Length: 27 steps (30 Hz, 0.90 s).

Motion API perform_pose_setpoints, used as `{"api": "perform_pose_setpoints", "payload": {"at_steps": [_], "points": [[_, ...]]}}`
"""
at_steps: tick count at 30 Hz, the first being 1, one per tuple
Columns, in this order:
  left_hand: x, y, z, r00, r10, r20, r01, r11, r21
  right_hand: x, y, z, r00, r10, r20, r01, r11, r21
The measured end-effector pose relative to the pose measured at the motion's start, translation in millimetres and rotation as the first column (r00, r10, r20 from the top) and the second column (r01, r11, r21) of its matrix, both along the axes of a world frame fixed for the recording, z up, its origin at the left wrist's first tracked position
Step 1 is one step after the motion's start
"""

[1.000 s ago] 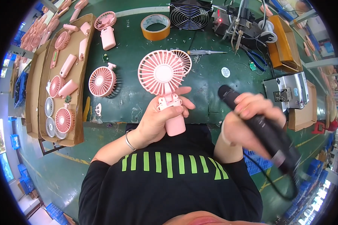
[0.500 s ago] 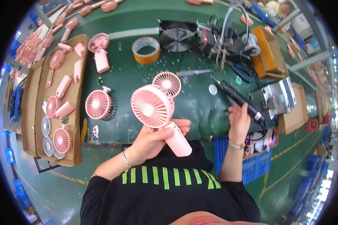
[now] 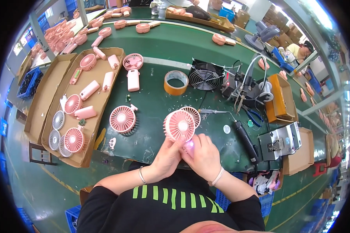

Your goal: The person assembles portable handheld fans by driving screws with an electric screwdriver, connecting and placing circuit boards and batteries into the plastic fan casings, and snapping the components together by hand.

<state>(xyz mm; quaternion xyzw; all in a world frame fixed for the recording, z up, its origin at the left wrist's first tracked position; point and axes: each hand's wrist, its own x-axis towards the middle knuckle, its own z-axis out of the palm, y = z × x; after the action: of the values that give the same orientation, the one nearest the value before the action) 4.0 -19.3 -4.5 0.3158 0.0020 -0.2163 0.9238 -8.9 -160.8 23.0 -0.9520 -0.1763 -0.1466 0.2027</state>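
Note:
A pink handheld fan (image 3: pixel 179 126) is held in front of me above the green workbench, its round grille facing up. My left hand (image 3: pixel 165 160) is closed round the handle just below the fan head. My right hand (image 3: pixel 204 157) wraps the handle from the other side, hiding most of it. A small bright light glows on the handle between my fingers. Behind the held fan, partly covered by it, a loose pink fan grille (image 3: pixel 193 115) lies on the bench. A screwdriver (image 3: pixel 214 111) is just beyond my right hand, and a black power screwdriver (image 3: pixel 245 141) lies farther right.
Left, a cardboard tray (image 3: pixel 81 155) bears fan parts. Another pink fan head (image 3: pixel 123 119) and an open fan (image 3: pixel 133 73) lie beside it. Orange tape (image 3: pixel 175 90), a black cooling fan (image 3: pixel 204 77), a solder wire stand (image 3: pixel 256 93) and a metal machine (image 3: pixel 280 141) stand beyond.
My right hand has come in from the right and closed on the fan's handle. A light now shows there. The view has tilted up, showing more of the far belt.

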Motion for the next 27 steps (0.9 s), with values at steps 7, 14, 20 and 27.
{"api": "perform_pose_setpoints", "payload": {"at_steps": [7, 14, 20, 27], "points": [[2, 2, -13, 0.983, 0.09, -0.158, -0.073, 0.991, 0.114, 4, 10, -15, 0.997, 0.07, -0.017, -0.072, 0.982, -0.175], [-2, 3, -23, 0.992, 0.04, -0.122, -0.025, 0.992, 0.121, -6, 11, -13, 0.998, 0.039, -0.049, -0.05, 0.967, -0.251], [-6, 4, -23, 0.995, 0.023, -0.093, -0.008, 0.987, 0.161, -11, 11, -15, 0.997, 0.038, -0.074, -0.052, 0.979, -0.195], [1, 4, -20, 0.998, -0.022, -0.056, 0.034, 0.977, 0.211, -10, 5, -13, 0.99, 0.037, -0.14, -0.05, 0.995, -0.086]]}}
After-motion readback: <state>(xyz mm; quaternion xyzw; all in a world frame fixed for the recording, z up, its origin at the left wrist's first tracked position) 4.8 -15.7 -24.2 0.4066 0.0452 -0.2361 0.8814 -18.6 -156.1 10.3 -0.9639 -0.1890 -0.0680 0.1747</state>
